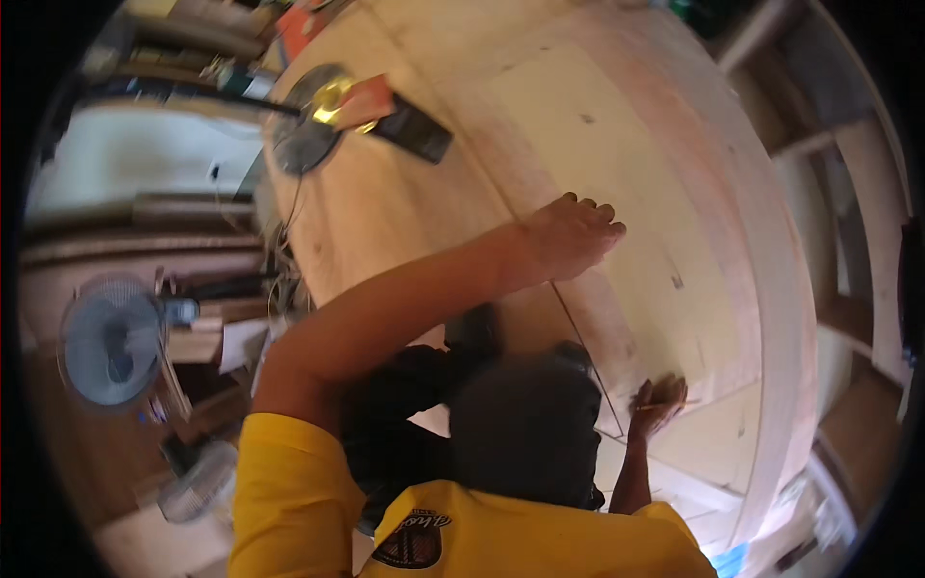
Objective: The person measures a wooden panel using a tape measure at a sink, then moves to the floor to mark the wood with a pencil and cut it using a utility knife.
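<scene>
My left arm reaches across a pale plywood panel [665, 279], and my left hand [578, 231] rests on it near a long seam, palm down, with bent fingers slightly apart and nothing visible held. Lower right, near the panel's edge, my right hand [658, 405] is closed around what looks like a thin stick, partly blurred. My dark-trousered legs [511, 424] are on the wooden surface below my arms. At the upper left of that surface stand a round dark base [294, 144] with a pole, a dark flat slab [414, 130] and a red pad [368, 96] on a yellow piece.
A standing fan [113, 342] and a second fan [198, 482] are at the left, among wooden boards and shelving [145, 250]. Cords hang along the left edge of the plywood. Open wooden shelf frames [858, 193] line the right side.
</scene>
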Available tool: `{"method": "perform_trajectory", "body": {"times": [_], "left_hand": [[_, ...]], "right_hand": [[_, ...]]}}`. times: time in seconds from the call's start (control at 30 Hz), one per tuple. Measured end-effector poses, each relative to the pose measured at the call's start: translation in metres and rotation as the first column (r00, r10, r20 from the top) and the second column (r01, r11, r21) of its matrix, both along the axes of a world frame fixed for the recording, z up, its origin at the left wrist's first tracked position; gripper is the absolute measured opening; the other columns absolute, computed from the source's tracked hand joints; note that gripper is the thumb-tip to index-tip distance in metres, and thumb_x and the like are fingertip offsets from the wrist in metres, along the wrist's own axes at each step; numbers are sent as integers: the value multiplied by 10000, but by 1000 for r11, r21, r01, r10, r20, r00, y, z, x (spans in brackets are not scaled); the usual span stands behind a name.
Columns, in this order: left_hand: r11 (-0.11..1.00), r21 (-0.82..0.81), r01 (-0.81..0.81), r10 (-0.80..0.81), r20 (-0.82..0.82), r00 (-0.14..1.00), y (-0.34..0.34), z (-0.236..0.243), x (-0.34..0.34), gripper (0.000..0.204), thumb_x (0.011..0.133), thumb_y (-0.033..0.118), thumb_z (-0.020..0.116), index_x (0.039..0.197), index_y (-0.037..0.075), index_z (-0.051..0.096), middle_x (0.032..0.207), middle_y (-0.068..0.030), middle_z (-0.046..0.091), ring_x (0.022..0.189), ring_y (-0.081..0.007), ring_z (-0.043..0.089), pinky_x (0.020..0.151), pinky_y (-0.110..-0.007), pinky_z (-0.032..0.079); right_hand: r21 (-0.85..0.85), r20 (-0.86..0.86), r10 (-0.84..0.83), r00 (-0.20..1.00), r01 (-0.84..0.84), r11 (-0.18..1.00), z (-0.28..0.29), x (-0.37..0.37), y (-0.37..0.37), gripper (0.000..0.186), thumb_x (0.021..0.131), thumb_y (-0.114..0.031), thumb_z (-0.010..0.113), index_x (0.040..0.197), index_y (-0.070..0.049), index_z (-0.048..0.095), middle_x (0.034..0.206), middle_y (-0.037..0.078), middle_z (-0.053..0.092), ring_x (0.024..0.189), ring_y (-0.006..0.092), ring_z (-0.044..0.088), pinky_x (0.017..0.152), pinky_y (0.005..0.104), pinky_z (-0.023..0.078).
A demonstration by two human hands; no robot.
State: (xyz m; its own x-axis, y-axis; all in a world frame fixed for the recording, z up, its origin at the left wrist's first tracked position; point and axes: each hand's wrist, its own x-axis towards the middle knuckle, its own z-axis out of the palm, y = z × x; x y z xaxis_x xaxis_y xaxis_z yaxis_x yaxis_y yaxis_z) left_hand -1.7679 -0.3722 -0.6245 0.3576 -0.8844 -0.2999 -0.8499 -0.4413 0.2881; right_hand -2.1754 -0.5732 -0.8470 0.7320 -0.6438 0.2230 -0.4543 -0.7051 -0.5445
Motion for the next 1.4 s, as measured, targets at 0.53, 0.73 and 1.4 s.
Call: {"method": "perform_trajectory", "body": {"times": [0.53,0.73,1.4], "left_hand": [[540,215,-814,829,-306,468,354,93,-60,586,957,267,732,1443,12,527,1347,-221,619,1246,-350,618,1018,-436,515],[-5,319,-948,607,-752,-257,470,-14,-84,599,1000,362,681,1485,56,511,1332,-143,653,1157,-258,662,909,-380,560],[-549,-144,-823,638,-708,-302,525,-35,-71,404,944,243,724,1222,-49,697,1092,-178,756,987,-223,718,863,-356,552]], "right_hand": [[-1,-97,830,550,-834,552,-12,183,99,204,908,-177,653,1072,-56,649,872,145,635,846,350,634,749,474,481],[84,-276,844,460,-863,498,3,339,128,370,869,-58,605,1231,-84,675,1170,278,647,1019,481,628,880,524,520],[695,-336,-115,935,328,640,208,178,124,406,973,-196,589,1369,-109,570,1151,77,673,950,212,657,756,418,526]]}}
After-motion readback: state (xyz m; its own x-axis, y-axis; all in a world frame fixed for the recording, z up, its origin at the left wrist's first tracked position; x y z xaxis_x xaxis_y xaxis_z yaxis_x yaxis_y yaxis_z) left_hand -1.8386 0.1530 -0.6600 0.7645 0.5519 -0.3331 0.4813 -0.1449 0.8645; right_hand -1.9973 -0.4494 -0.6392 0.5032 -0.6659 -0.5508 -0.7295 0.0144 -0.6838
